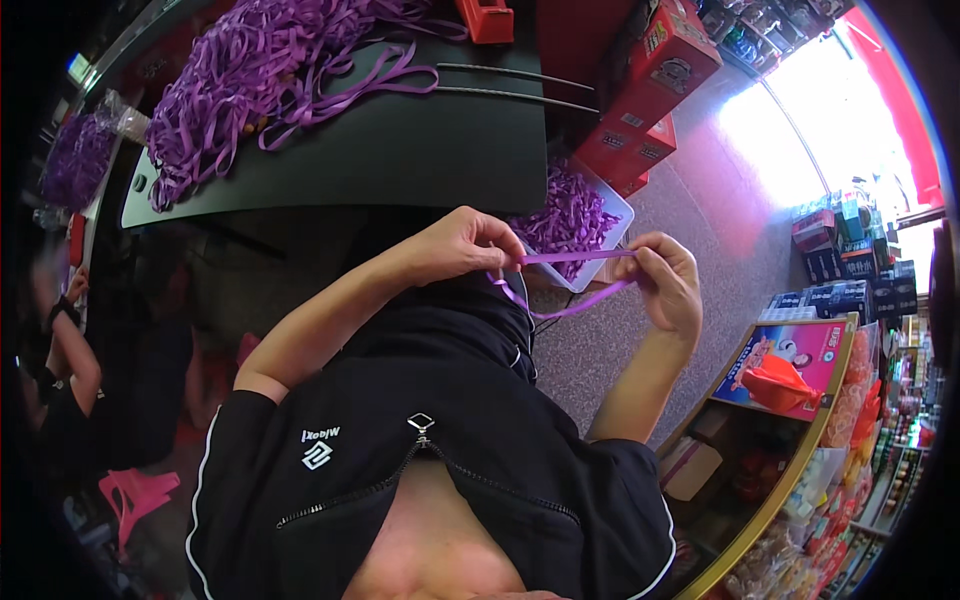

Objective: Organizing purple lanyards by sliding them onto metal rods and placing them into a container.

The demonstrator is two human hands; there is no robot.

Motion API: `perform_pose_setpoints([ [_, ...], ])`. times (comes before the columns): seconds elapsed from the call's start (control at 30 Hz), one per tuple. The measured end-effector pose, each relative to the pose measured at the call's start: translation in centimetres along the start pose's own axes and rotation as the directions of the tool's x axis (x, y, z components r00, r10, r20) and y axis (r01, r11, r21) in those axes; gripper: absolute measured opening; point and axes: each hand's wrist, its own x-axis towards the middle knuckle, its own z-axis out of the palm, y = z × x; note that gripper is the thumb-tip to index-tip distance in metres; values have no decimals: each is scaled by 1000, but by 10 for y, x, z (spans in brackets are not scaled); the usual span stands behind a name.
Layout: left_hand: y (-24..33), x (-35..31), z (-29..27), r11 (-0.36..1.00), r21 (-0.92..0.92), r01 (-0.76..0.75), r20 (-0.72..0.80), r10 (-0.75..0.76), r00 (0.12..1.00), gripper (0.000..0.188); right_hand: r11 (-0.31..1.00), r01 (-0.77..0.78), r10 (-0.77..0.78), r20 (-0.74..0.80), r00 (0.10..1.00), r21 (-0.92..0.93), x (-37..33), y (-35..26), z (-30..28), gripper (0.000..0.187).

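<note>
A thin purple ribbon is stretched nearly level between my two hands, with a second strand hanging in a slack loop below it. My left hand pinches one end, fingers bent and pressed together. At the other end, my right hand is closed on the ribbon between thumb and fingers. Just beyond the ribbon stands a whitish plastic bin filled with cut purple ribbons. A large tangled heap of purple ribbons covers the far left of the dark tabletop.
Two thin metal rods jut past the table's right edge, near a red stand. Red cartons are stacked beside the bin. A wood-edged display case stands at right. Another person's arm shows at far left, near a pink stool.
</note>
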Motion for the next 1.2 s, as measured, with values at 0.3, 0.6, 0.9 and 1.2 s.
perform_pose_setpoints([
  [0.3, 86, 124, 6, 913, 342, -223, 331, 105, 938, 14, 968, 245, -230, -217, 949, 48, -11, -11, -51, 16],
  [0.6, 121, 283, -76, 634, 627, -454, 410, 227, 883, 11, 977, 74, -160, -457, 875, -200, 66, -9, -28, 29],
  [0.9, 92, 304, -159, 221, 975, -11, -46, 249, 967, 23, 958, 227, -195, -183, 964, 176, 214, 65, -50, 19],
  [1.2, 71, 264, -132, 297, 948, -113, -53, 500, 865, 24, 937, 139, -129, -53, 990, 320, 235, 88, -50, 19],
])
